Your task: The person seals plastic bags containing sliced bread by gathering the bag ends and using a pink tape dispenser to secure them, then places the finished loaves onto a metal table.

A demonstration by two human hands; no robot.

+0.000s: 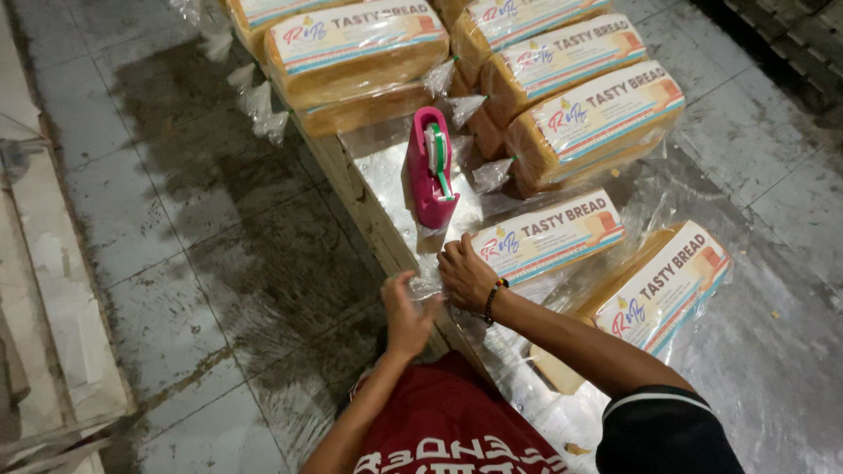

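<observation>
Two hands of mine meet at the near end of one bagged loaf (549,235) lying on the counter (386,175). My right hand (467,274), with a beaded band on the wrist, presses knuckles-up on the bunched clear plastic at the loaf's open end, fingers closed on it. My left hand (408,312) is just beside it at the counter edge, fingers curled around the loose tail of the same bag; how firmly it grips I cannot tell. Just beyond my right hand stands a pink tape dispenser (430,167) with a green and white roll, upright on the shiny counter top. Another bagged loaf (659,285) lies to the right of the one I hold, tilted. More wrapped loaves (588,114) are stacked at the far end, past the dispenser. Grey floor tiles (202,228), stained dark, lie to the left.
</observation>
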